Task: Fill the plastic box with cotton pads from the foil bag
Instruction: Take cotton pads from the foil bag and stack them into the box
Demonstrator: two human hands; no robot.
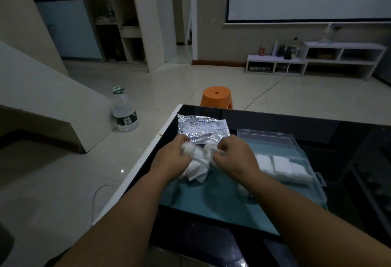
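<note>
A dark glass table point(275, 118) carries a teal mat point(211, 199) towards its left edge. On the mat's right part sits the clear plastic box point(296, 154), lid open, with white cotton pads point(281, 164) lying flat inside. The crumpled foil bag point(201, 128) lies near the table's far-left corner. At the bag's near end, the left hand point(171, 158) and right hand point(232, 156) each have fingers closed on a loose bunch of pads point(198, 165).
</note>
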